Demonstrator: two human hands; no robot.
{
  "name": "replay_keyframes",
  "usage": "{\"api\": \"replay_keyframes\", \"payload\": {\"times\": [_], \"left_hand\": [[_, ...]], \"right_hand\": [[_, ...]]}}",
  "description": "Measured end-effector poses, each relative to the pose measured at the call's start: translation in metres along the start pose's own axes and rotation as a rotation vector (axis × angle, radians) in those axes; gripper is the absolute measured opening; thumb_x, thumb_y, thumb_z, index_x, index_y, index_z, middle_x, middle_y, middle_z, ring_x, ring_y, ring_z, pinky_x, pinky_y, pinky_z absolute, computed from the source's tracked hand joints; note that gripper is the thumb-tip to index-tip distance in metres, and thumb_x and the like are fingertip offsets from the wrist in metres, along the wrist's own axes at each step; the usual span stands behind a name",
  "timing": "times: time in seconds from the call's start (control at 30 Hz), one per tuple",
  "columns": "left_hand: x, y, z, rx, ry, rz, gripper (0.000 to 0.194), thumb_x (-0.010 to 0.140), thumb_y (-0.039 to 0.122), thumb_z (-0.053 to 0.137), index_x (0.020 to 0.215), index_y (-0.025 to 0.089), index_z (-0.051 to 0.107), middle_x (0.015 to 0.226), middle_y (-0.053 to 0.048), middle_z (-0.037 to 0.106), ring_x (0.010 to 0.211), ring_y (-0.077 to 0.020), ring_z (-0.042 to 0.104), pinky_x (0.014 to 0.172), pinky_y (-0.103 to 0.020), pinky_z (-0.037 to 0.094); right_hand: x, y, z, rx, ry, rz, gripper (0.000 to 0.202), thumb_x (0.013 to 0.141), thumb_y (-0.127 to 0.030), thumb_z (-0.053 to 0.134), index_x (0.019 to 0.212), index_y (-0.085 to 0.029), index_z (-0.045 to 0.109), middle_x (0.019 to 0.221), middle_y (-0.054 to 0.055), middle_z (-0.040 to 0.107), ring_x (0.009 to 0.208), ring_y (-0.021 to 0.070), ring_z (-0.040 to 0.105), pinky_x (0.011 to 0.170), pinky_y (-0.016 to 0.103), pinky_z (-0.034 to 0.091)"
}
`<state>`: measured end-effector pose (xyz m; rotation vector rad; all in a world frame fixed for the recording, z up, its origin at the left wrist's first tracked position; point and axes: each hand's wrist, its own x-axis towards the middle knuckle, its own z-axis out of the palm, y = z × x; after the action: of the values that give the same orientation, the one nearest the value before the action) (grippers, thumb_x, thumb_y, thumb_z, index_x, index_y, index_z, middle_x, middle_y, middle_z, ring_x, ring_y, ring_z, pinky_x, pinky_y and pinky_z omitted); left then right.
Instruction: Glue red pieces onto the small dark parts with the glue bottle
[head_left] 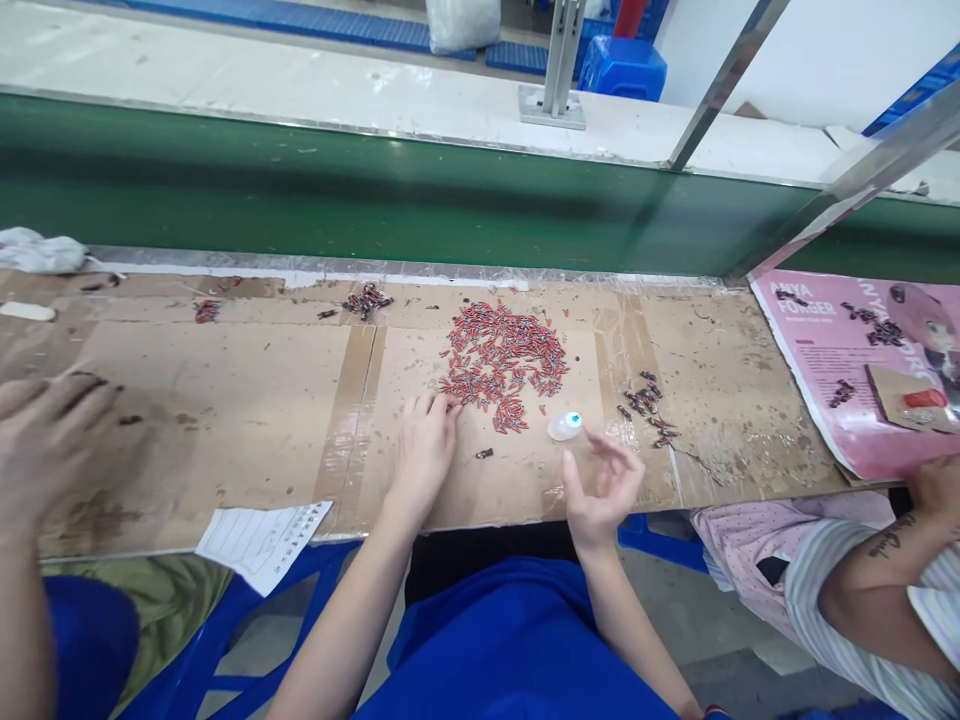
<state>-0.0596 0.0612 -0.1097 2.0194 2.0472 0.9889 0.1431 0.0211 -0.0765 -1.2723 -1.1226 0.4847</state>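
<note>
A loose pile of small red and dark parts [510, 350] lies on the cardboard-covered table [300, 400]. My left hand [429, 435] rests at the pile's lower left edge, fingers curled down together; what its fingertips hold, if anything, is too small to make out. To the right, my right hand [604, 480] is palm up with thumb and fingers apart, holding nothing. Just above its thumb, a small translucent bottle with a blue tip [565, 426] lies on its side. One dark part [484, 454] sits between my hands, below the pile.
Small dark clusters lie at the back [367, 300] and right [651, 405]. A paper sheet [262, 540] overhangs the front edge. A co-worker's hand [52, 430] is at the left, another's arm [892, 560] at the right by a pink poster [825, 370]. A green belt [337, 200] runs behind.
</note>
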Motion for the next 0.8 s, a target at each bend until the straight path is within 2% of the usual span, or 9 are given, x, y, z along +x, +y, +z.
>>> {"api": "replay_keyframes", "payload": {"times": [0.07, 0.1, 0.2, 0.27, 0.33, 0.4, 0.47, 0.6, 0.8], "left_hand": [[-0.003, 0.005, -0.006, 0.015, 0.044, 0.043, 0.021, 0.095, 0.023, 0.045, 0.085, 0.02, 0.063, 0.082, -0.007, 0.063, 0.081, -0.0245, 0.055, 0.072, -0.037, 0.046], [-0.005, 0.008, -0.011, 0.011, 0.065, 0.077, 0.019, 0.095, 0.021, 0.045, 0.087, 0.02, 0.063, 0.082, -0.007, 0.063, 0.081, -0.024, 0.055, 0.073, -0.037, 0.046], [-0.014, 0.024, -0.027, -0.034, 0.115, 0.251, 0.013, 0.093, 0.015, 0.049, 0.092, 0.019, 0.062, 0.085, -0.007, 0.063, 0.084, -0.0211, 0.057, 0.076, -0.034, 0.048], [-0.021, 0.034, -0.035, -0.044, 0.14, 0.396, 0.013, 0.091, 0.011, 0.051, 0.096, 0.019, 0.061, 0.087, -0.006, 0.064, 0.086, -0.0197, 0.059, 0.078, -0.032, 0.048], [-0.027, 0.039, -0.038, -0.031, 0.173, 0.51, 0.016, 0.09, 0.008, 0.052, 0.099, 0.018, 0.061, 0.088, -0.007, 0.065, 0.088, -0.02, 0.06, 0.078, -0.032, 0.048], [-0.033, 0.04, -0.036, -0.037, 0.193, 0.551, 0.019, 0.089, 0.006, 0.053, 0.102, 0.017, 0.062, 0.088, -0.008, 0.066, 0.089, -0.0204, 0.06, 0.079, -0.032, 0.049], [-0.036, 0.037, -0.032, -0.071, 0.177, 0.506, 0.022, 0.088, 0.007, 0.056, 0.106, 0.018, 0.062, 0.089, -0.007, 0.068, 0.088, -0.0201, 0.061, 0.079, -0.032, 0.049], [-0.043, 0.029, -0.02, -0.101, 0.056, 0.314, 0.025, 0.088, 0.018, 0.06, 0.112, 0.022, 0.063, 0.101, -0.009, 0.069, 0.096, -0.0224, 0.062, 0.084, -0.036, 0.05], [-0.051, 0.024, -0.007, -0.145, 0.015, 0.152, 0.014, 0.09, 0.021, 0.055, 0.095, 0.021, 0.069, 0.106, -0.009, 0.071, 0.104, -0.0255, 0.059, 0.09, -0.043, 0.049]], "right_hand": [[-0.01, -0.01, 0.0, -0.004, -0.043, -0.023, 0.029, 0.073, -0.014, 0.074, 0.096, -0.024, 0.06, 0.084, 0.003, 0.07, 0.077, 0.0193, 0.068, 0.07, 0.035, 0.056], [-0.015, -0.015, 0.003, 0.007, -0.105, 0.021, 0.023, 0.074, -0.016, 0.074, 0.092, -0.024, 0.063, 0.078, 0.002, 0.07, 0.07, 0.0182, 0.066, 0.066, 0.034, 0.055], [-0.021, -0.026, 0.017, 0.125, -0.32, 0.331, 0.021, 0.072, -0.025, 0.077, 0.092, -0.021, 0.069, 0.076, 0.003, 0.072, 0.066, 0.0176, 0.067, 0.064, 0.033, 0.058], [-0.021, -0.029, 0.028, 0.221, -0.381, 0.541, 0.029, 0.067, -0.031, 0.08, 0.092, -0.019, 0.071, 0.076, 0.003, 0.073, 0.068, 0.0183, 0.068, 0.066, 0.033, 0.059], [-0.018, -0.028, 0.035, 0.275, -0.406, 0.667, 0.027, 0.065, -0.035, 0.081, 0.084, -0.018, 0.073, 0.074, 0.003, 0.073, 0.069, 0.0186, 0.069, 0.066, 0.032, 0.06], [-0.016, -0.026, 0.037, 0.298, -0.429, 0.726, 0.024, 0.066, -0.038, 0.08, 0.079, -0.018, 0.074, 0.075, 0.004, 0.074, 0.071, 0.0195, 0.069, 0.067, 0.032, 0.06], [-0.014, -0.022, 0.034, 0.307, -0.444, 0.743, 0.024, 0.068, -0.04, 0.077, 0.079, -0.019, 0.075, 0.077, 0.004, 0.075, 0.074, 0.0203, 0.07, 0.066, 0.033, 0.061], [-0.012, -0.011, 0.025, 0.233, -0.408, 0.689, 0.023, 0.072, -0.04, 0.074, 0.081, -0.019, 0.075, 0.078, 0.005, 0.075, 0.074, 0.0205, 0.07, 0.067, 0.033, 0.06], [-0.014, -0.003, 0.028, 0.161, -0.43, 0.638, 0.021, 0.073, -0.038, 0.072, 0.079, -0.018, 0.073, 0.085, 0.008, 0.077, 0.083, 0.0233, 0.073, 0.081, 0.037, 0.058]]}}
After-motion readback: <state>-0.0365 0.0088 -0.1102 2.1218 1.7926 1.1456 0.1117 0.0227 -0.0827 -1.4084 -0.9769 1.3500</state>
